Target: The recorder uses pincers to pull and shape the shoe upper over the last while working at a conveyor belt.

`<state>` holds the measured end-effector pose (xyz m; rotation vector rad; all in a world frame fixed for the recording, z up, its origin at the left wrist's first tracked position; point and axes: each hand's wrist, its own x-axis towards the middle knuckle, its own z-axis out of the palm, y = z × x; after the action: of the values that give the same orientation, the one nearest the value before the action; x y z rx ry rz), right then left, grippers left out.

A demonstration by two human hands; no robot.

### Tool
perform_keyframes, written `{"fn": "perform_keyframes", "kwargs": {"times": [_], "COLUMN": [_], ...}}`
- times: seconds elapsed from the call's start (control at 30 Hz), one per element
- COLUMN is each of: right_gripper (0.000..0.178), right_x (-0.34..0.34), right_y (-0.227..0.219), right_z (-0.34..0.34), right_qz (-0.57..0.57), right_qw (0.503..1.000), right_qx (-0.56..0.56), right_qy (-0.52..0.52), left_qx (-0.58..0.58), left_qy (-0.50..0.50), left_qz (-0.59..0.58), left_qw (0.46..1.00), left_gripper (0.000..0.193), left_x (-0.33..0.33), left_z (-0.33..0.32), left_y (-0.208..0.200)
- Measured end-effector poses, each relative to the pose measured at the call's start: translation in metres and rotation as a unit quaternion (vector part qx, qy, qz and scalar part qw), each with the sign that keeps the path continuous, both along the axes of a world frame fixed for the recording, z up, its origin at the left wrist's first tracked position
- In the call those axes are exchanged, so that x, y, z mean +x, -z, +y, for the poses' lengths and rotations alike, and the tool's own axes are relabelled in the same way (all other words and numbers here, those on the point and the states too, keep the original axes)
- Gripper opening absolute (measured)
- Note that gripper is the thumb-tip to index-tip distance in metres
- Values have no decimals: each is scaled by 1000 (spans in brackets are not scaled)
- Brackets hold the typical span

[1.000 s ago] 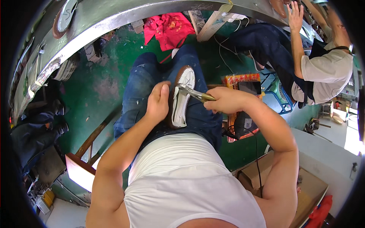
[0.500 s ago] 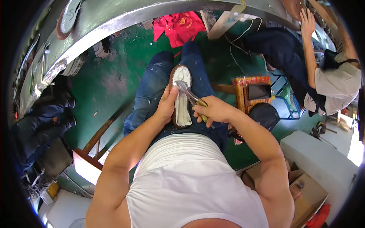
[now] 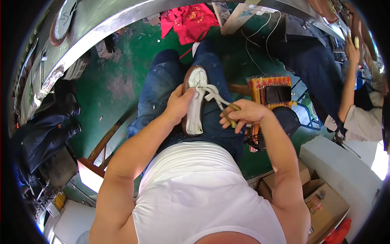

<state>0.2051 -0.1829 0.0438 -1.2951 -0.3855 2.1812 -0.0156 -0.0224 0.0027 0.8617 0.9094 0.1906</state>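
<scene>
An upturned brown shoe (image 3: 196, 116) with a white insole lies lengthwise over my thighs, toe end away from me. A mark is drawn on its white underside. My left hand (image 3: 179, 106) is closed round the shoe's left side, the thumb pressed on the insole. In my right hand (image 3: 245, 114) is a pair of pincers (image 3: 218, 99), gripped by handles that are spread apart. The pincers' metal head is at the right edge of the shoe's forepart; whether its jaws touch the leather I cannot tell.
A workbench edge (image 3: 97, 38) curves across the far side, with another shoe sole (image 3: 63, 22) on it at left. A phone (image 3: 278, 94) rests on a patterned seat to the right. A co-worker's arm (image 3: 348, 85) shows at far right. A cardboard box (image 3: 329, 203) stands at lower right.
The pincers have moved from over the sole to its right edge, and their handles have spread. My right hand has shifted right. The co-worker's hand has moved.
</scene>
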Motion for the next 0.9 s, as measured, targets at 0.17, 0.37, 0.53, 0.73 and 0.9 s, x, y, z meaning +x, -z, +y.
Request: {"fn": "perform_keyframes", "kwargs": {"times": [0.17,0.37,0.53,0.73,0.9], "right_gripper": [37,41,44,38,39], "right_x": [-19,-30,-32,-69,-71], "right_y": [-46,-51,-60,-48,-40], "right_z": [39,72,29,12,-11], "right_qz": [-285,-424,-350,-555,-491], "right_qw": [952,878,913,728,816], "right_qx": [114,154,89,306,205], "right_qy": [13,-160,-188,-261,-225], "left_qx": [-2,-26,-98,-107,-72], "left_qy": [27,125,192,190,181], "left_qz": [44,62,105,92,85], "left_qw": [999,990,971,972,977], "left_gripper": [39,45,43,43,45], "left_x": [-2,-6,-5,-8,-4], "left_z": [3,23,47,44,33], "left_y": [-1,-12,-23,-13,-18]}}
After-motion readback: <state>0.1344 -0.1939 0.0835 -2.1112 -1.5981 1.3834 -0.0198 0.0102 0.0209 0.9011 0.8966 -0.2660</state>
